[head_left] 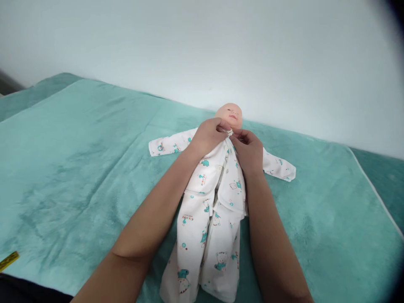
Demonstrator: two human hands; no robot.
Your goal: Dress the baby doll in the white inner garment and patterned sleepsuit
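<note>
A baby doll (229, 113) lies on its back on a teal towel (82, 160), dressed in a white romper (208, 223) printed with small teal animals. The romper's sleeves are spread out to both sides. My left hand (206, 136) pinches the romper's collar just under the doll's chin. My right hand (249, 149) pinches the other side of the same collar, fingertips almost touching the left hand's. Both forearms reach over the doll's body and hide part of its chest.
The teal towel covers a bed or table that meets a plain white wall (202, 50) behind the doll's head. A small yellow strip (9, 260) lies at the near left edge.
</note>
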